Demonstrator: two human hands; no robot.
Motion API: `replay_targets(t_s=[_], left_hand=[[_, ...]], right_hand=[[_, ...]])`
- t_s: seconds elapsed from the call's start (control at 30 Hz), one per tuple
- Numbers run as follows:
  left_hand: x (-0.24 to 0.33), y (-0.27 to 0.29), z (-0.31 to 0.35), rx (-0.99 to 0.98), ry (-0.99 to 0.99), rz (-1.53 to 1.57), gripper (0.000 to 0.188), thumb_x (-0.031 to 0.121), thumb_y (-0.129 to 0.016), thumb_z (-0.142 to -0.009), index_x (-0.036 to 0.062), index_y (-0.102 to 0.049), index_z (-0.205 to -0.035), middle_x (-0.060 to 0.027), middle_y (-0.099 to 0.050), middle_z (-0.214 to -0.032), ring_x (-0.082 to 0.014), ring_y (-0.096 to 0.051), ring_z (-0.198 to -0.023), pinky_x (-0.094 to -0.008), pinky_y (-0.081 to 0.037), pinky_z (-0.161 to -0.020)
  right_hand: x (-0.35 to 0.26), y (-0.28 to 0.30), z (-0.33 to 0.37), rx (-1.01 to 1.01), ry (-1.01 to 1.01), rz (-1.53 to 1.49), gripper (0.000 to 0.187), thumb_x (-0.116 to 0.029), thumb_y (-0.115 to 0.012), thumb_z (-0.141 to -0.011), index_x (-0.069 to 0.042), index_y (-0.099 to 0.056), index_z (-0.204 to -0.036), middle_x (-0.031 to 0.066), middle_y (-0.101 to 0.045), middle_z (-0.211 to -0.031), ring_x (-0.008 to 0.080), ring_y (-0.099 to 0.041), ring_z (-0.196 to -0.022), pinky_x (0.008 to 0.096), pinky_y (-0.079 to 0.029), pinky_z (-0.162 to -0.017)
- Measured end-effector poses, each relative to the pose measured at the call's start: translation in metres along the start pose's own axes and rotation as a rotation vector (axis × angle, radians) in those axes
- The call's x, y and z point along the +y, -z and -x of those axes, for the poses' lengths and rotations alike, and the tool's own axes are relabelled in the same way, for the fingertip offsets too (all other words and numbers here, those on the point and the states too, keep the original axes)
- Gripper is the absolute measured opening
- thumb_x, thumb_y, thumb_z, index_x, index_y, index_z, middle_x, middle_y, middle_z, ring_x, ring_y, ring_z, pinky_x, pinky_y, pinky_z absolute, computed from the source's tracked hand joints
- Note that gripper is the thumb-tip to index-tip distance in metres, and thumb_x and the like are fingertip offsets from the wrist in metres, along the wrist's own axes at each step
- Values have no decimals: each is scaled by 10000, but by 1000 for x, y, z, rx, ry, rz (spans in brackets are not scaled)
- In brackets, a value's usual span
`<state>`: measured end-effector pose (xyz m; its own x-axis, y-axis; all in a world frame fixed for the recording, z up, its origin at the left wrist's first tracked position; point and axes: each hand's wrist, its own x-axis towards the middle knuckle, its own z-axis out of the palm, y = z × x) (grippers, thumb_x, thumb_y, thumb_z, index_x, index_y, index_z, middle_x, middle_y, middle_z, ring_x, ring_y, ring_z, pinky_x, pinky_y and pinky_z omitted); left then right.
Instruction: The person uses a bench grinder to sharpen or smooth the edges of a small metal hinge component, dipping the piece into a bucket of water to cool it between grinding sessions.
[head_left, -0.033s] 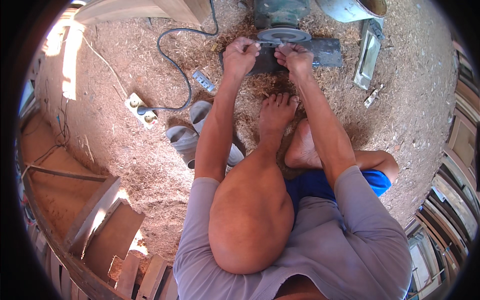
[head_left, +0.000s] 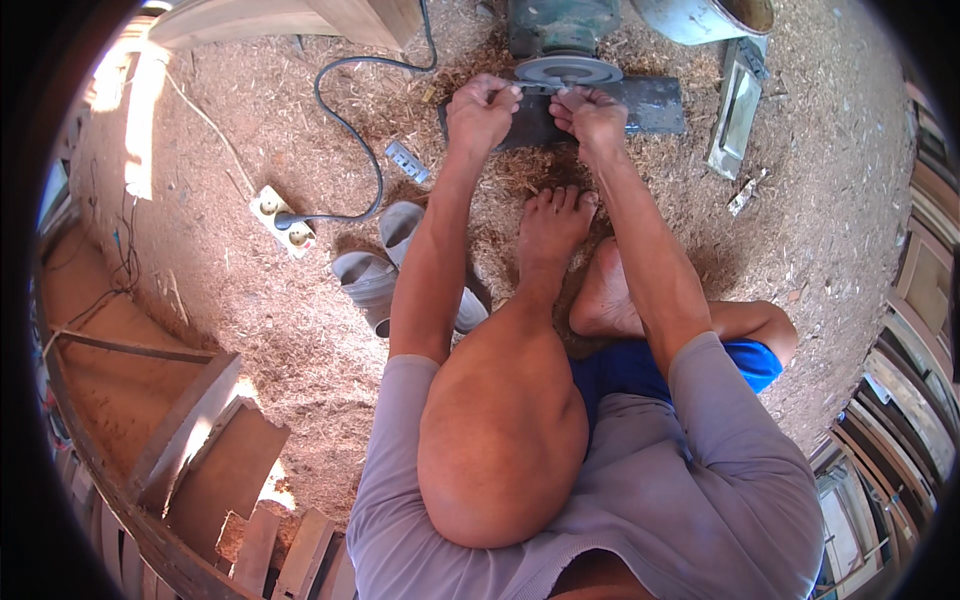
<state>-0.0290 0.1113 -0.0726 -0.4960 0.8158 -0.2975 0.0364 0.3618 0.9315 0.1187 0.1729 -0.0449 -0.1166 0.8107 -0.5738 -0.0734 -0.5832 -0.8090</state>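
At the top middle, a grey grinding wheel (head_left: 590, 72) sits on the front of a greenish motor (head_left: 562, 28). Pinched between my two hands is a thin metal strip (head_left: 537, 87), level along the wheel's near edge; whether it touches the wheel I cannot tell. My left hand (head_left: 482, 115) grips its left end between thumb and fingers. At its right end, my right hand (head_left: 592, 115) closes on it in the same way, just below the wheel's hub. Beneath both hands lies a dark flat board (head_left: 652, 105).
A black cord (head_left: 345, 120) curls down to a white socket strip (head_left: 283, 222) at left. Near it lie a small grey-blue box (head_left: 407, 160) and grey sandals (head_left: 370, 280). A metal bar (head_left: 735, 120) and a white bucket (head_left: 690, 18) are at right. Wood pieces (head_left: 215, 470) fill the lower left.
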Motion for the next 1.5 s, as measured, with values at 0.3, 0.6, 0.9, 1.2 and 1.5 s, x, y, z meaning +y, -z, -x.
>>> replay_targets(t_s=[0.3, 0.6, 0.9, 1.2, 1.5], left_hand=[[2, -1, 2, 11, -54, -56, 109, 77, -643, -860, -25, -621, -894, -75, -667, -788, -112, -642, -698, -214, -489, -597], [2, 3, 4, 34, 27, 138, 114, 84, -646, -834, -16, -639, -887, -91, -687, -755, -112, -666, -670, -231, -509, -591], [4, 8, 6, 20, 26, 233, 91, 51, -622, -847, -25, -610, -895, -96, -676, -776, -117, -657, -665, -223, -506, -556], [6, 13, 9, 20, 40, 309, 80, 28, -594, -867, -33, -592, -918, -110, -670, -810, -137, -667, -686, -216, -516, -571], [7, 5, 6, 47, 20, 135, 135, 99, -640, -830, -31, -639, -866, -100, -692, -773, -122, -678, -692, -237, -522, -611]], right_hand=[[-2, 0, 1, 12, -6, 11, 88, -43, -651, -854, 39, -623, -867, 109, -676, -778, 137, -652, -613, 229, -511, -503], [4, -6, -2, -11, 4, 17, 78, -31, -653, -846, 40, -619, -847, 109, -672, -766, 142, -650, -607, 237, -518, -503], [9, -11, -3, -29, 10, -13, 82, -38, -657, -845, 36, -625, -838, 106, -671, -768, 144, -649, -609, 241, -520, -506], [6, -16, 2, -33, 5, 9, 97, -47, -659, -845, 43, -621, -848, 110, -672, -776, 150, -653, -621, 246, -525, -518], [7, -6, -3, -28, 1, -11, 86, -39, -647, -855, 38, -608, -856, 120, -672, -784, 154, -652, -618, 251, -523, -513]])
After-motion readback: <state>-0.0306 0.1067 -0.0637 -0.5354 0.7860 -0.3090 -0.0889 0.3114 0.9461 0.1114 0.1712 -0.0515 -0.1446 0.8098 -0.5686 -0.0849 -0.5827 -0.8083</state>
